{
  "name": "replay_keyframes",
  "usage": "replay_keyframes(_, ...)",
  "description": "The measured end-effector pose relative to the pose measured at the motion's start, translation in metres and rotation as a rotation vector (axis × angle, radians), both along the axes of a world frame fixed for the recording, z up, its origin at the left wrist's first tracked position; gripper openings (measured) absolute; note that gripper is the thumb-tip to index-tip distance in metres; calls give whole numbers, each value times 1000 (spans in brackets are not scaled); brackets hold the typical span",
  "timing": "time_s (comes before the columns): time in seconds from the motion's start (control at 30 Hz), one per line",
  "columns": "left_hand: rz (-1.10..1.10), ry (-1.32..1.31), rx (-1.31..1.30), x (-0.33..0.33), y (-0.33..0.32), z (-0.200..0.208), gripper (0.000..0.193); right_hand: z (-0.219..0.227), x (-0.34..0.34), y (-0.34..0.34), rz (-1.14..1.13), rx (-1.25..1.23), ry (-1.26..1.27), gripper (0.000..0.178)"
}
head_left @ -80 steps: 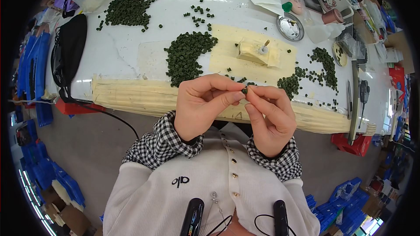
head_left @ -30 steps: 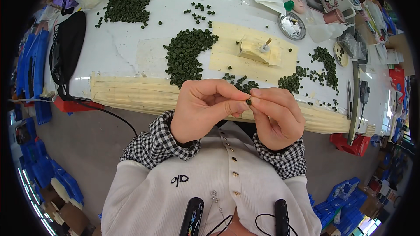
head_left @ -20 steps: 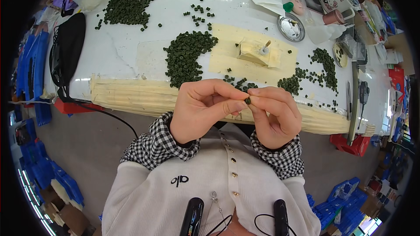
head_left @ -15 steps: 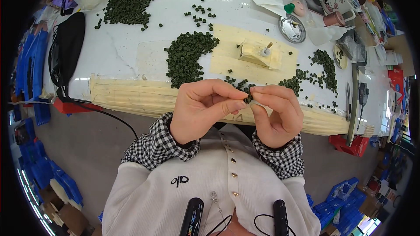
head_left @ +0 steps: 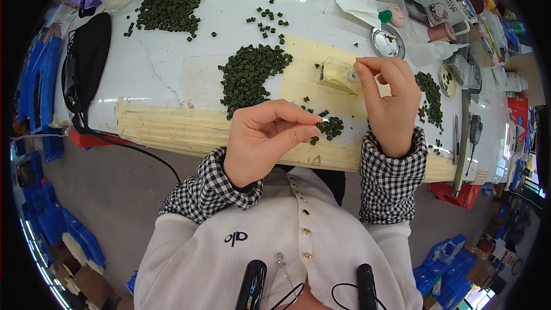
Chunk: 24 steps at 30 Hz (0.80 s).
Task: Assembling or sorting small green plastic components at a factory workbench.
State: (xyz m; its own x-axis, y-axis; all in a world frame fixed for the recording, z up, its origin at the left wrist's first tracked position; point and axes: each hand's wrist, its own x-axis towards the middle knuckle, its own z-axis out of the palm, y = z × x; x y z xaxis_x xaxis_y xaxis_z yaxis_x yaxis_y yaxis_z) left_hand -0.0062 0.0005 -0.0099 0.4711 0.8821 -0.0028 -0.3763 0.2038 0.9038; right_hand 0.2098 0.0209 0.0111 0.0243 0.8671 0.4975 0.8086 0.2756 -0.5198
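Above the white tabletop (head_left: 146,69), the left hand (head_left: 255,143) keeps thumb and forefinger narrow, the right hand (head_left: 395,103) likewise; whether either grips anything, I cannot tell. The tape-wrapped block (head_left: 337,76) lies roughly crosswise, its right end at the right fingertips. Green spool-shaped pieces (head_left: 332,128) cluster beside the left.

The single view sits on the wearer's head and faces steeply down, upright and unmirrored. The shirt (head_left: 229,267) fills the bottom, nearest the lens; the left fingers (head_left: 287,112) and right fingers (head_left: 381,64) come farther up, above the worktop (head_left: 310,0), which runs on to the top edge. The wide fisheye bows the worktop's front edge, takes in the floor (head_left: 143,195) below it, and darkens the corners.
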Motion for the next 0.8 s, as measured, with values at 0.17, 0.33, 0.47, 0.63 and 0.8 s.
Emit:
replay_keyframes(0.17,9,-10,-5,0,-1,-2,16,17,-6,-12,-46,142,141,10)
replay_keyframes(0.33,-7,23,-23,0,-2,4,17,37,-14,-41,274,24,440,9)
replay_keyframes(0.47,-15,11,-20,1,-5,6,17,23,-28,-44,407,-87,616,8)
replay_keyframes(0.63,-9,0,-2,0,-7,6,16,26,-29,-47,399,-135,602,6)
replay_keyframes(0.8,-12,7,2,1,-9,7,15,26,-26,-47,422,-108,515,6)
